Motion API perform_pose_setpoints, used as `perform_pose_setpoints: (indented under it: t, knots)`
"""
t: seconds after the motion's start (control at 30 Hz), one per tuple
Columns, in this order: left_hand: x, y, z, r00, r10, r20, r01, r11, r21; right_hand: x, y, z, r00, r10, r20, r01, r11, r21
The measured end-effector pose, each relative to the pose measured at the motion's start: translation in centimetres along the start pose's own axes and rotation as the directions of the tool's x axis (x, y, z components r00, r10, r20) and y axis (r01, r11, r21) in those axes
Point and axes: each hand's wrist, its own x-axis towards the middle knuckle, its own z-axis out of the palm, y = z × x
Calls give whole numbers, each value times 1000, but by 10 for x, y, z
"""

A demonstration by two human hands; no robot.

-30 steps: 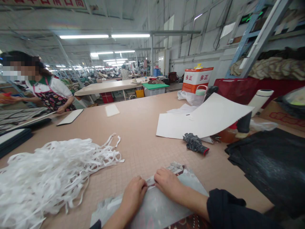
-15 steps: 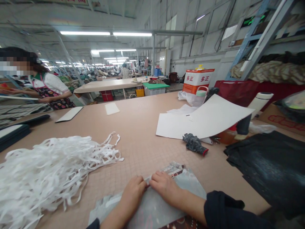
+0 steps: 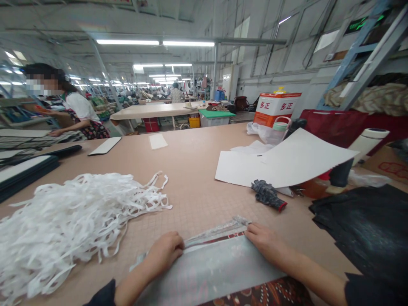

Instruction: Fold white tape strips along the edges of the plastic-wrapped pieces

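A dull grey sheet (image 3: 210, 265) lies on the table before me, its far edge showing a folded strip with a line of red-brown pattern. Along its near side shows brown patterned fabric (image 3: 261, 293); whether the two are one piece I cannot tell. My left hand (image 3: 167, 250) is closed, fingers curled on the left part of the far edge. At that edge's right end, my right hand (image 3: 263, 240) pinches the corner, fingertips pressed together. The stretch between my hands lies fairly straight.
White strips (image 3: 83, 225) are heaped on the left. A dark knitted glove (image 3: 267, 195) and a large white board (image 3: 287, 157) lie ahead right, black sheets (image 3: 360, 225) at the right. Across the table on the left, a co-worker (image 3: 79, 108) handles something on a rack.
My hands have moved apart along the far edge, from nearly touching at its middle to wide apart. The folded strip between them now shows. The view has shifted slightly left.
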Motion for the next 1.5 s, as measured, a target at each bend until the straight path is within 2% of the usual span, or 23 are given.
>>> perform_pose_setpoints:
  t: [0.1,0.23,0.33,0.4,0.47,0.6,0.67,0.77,0.9,0.97,1.03,1.1,1.2,1.3,1.4,1.5]
  knots:
    - [-5,-5,-3,1000,-6,5,6,1000,17,28,-34,-2,992,45,118,-42,999,-29]
    - [-9,-3,10,993,97,-59,-80,966,246,71,-105,10,987,-141,72,136,988,74]
    - [-14,-2,21,974,198,-111,-139,906,400,81,-136,24,955,-298,15,298,955,2]
    - [-18,-5,23,968,213,-131,-145,904,403,73,-134,30,931,-365,-1,364,930,-51]
    - [-21,-11,18,979,163,-125,-113,936,333,58,-117,30,929,-371,-11,369,926,-75]
    - [-27,-25,-4,999,39,-25,-34,984,173,31,-73,18,962,-270,50,273,959,-82]
    - [-32,-30,-11,1000,28,0,-28,987,161,32,-68,10,974,-191,120,204,973,-105]
    - [-37,-32,-9,994,90,-55,-76,972,220,53,-93,6,974,-138,180,158,982,-102]
    - [-44,-30,8,964,203,-172,-123,914,386,86,-154,24,960,-270,67,269,963,30]
    - [-48,-29,18,953,225,-203,-114,886,450,92,-172,39,936,-351,12,351,936,8]
    - [-53,-28,26,944,225,-242,-85,874,479,90,-177,49,901,-433,3,433,900,-42]
    - [-59,-27,32,932,215,-291,-56,880,472,85,-173,51,878,-479,27,480,875,-62]
    - [-72,-27,36,907,207,-367,-37,907,419,87,-167,40,903,-419,94,423,906,-29]
    - [-86,-31,37,871,186,-454,-11,932,361,103,-177,29,931,-334,148,323,942,95]
    - [-96,-35,38,847,142,-513,34,948,318,120,-197,33,934,-333,132,297,925,236]
    - [-100,-37,42,826,107,-554,70,955,289,126,-213,44,934,-348,79,320,916,243]
